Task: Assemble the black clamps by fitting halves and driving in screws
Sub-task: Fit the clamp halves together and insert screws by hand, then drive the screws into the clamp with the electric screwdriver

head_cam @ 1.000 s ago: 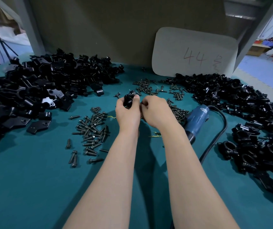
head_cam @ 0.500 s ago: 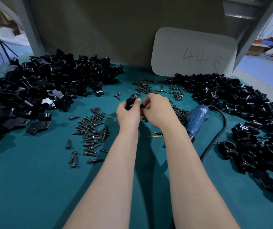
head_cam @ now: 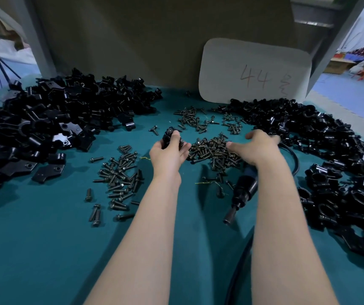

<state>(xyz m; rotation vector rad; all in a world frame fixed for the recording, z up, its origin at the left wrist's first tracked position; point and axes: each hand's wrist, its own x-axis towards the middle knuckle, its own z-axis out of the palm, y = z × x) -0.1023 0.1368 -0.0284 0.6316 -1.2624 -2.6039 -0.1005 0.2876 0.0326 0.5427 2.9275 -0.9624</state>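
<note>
Your left hand [head_cam: 168,154] is wrapped around a black clamp [head_cam: 169,135], holding it up just left of the middle screw pile [head_cam: 215,150], with a screw head poking out by your fingers. Your right hand [head_cam: 256,148] is empty, fingers loosely spread, hovering over the far end of the blue power screwdriver [head_cam: 242,190] that's lying on the teal table [head_cam: 44,249]. Loose clamp halves [head_cam: 51,119] are heaped far left, and the pile of ring-shaped clamps [head_cam: 330,150] runs down the right side. More screws [head_cam: 119,179] are scattered near left, and a white card [head_cam: 256,71] marked 44 leans at the back.
</note>
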